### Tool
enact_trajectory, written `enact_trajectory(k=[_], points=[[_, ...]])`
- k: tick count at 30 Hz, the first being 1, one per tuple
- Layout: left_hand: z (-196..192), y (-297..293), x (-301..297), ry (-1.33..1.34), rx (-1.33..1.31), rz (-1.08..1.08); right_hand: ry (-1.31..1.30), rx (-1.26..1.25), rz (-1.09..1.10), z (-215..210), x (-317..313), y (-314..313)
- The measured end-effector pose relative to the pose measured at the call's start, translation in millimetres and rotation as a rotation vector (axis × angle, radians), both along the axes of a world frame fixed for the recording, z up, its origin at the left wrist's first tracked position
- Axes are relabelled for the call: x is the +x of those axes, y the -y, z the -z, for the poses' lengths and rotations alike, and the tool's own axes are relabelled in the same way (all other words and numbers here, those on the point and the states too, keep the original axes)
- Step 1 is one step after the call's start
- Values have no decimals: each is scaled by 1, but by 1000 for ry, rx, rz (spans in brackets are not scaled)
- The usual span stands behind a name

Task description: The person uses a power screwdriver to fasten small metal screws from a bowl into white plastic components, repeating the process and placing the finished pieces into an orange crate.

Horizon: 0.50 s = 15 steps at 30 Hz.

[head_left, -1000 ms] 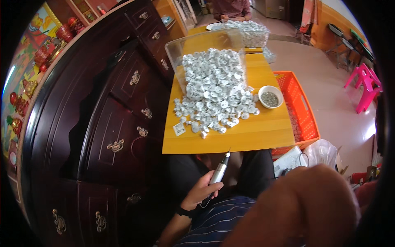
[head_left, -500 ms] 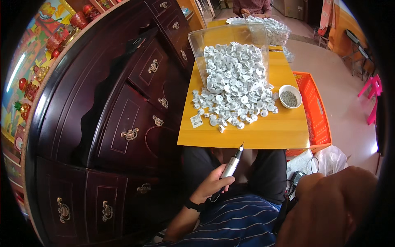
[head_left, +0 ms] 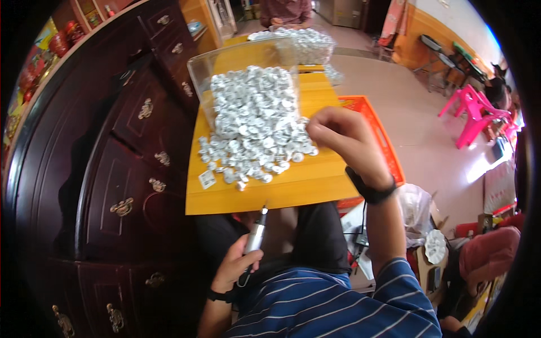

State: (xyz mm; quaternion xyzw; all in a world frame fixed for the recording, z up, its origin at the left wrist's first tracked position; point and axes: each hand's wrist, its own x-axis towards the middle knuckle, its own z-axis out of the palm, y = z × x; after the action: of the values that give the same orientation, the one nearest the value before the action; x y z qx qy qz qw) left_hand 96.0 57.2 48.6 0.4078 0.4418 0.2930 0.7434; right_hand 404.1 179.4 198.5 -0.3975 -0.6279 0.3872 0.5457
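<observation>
My left hand (head_left: 239, 263) is wrapped round a slim silver-and-black electric screwdriver (head_left: 256, 236). Its thin bit points up and away, just short of the table's near edge. My right hand (head_left: 352, 141) is over the right side of the wooden table (head_left: 282, 194), bent at the wrist with its fingers curled together. Whatever the fingertips hold, if anything, is hidden. The white bowl of small metal bits is out of sight behind that hand. Left of it, small white round plastic parts (head_left: 256, 107) spill from a clear plastic box (head_left: 198, 79) lying on its side.
A small white label (head_left: 207, 179) lies at the table's left. An orange crate (head_left: 389, 152) stands along the right side. Dark drawers (head_left: 121, 174) close off the left. Across the table, a person (head_left: 286, 12) sits by another clear box of parts (head_left: 313, 45). Pink stools (head_left: 476, 115) stand farther right.
My right hand has moved from the lower right up to the table's right side, covering the bowl. The view has turned rightward. My left hand keeps hold of the screwdriver.
</observation>
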Motion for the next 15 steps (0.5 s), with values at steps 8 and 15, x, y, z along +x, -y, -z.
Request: enact_trajectory(k=[8, 15], points=[[2, 0, 5, 0, 9, 34, 1110, -287, 591, 139, 91, -106], [2, 2, 6, -17, 5, 41, 1356, -300, 608, 177, 93, -127]])
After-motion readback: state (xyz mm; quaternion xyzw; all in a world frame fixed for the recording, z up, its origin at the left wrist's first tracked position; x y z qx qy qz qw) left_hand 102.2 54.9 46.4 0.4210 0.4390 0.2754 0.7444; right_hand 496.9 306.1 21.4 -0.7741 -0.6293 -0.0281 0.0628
